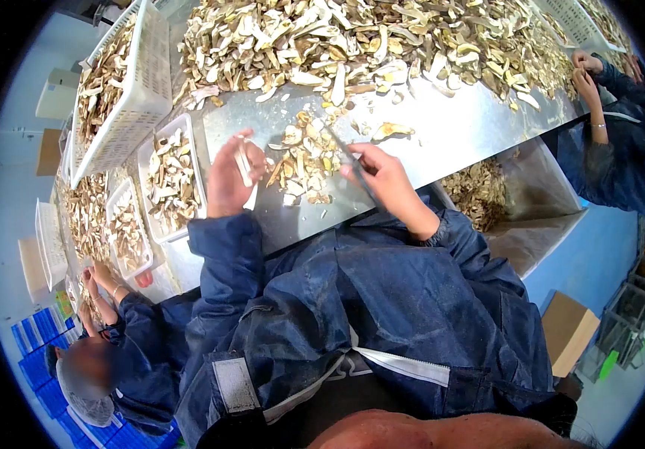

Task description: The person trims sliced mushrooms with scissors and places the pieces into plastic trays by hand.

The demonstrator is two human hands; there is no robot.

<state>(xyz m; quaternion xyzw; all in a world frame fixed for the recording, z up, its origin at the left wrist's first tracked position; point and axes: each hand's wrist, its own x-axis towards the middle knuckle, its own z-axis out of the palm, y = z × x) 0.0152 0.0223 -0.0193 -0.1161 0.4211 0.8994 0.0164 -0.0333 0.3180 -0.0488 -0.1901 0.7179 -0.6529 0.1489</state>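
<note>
Left of the small mushroom heap [309, 153], your half-curled left hand [234, 176] holds a pale slice [244, 163]; right of the heap, your right hand [387, 179] grasps a knife [356, 166].

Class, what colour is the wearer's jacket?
The jacket is dark blue, best seen in the head view.

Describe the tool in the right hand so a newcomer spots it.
On the metal table, find the small slice pile below the big heap. Right of it, the right hand grips the tool. Long, dark and narrow, it stands apart from the pale slices.
</note>
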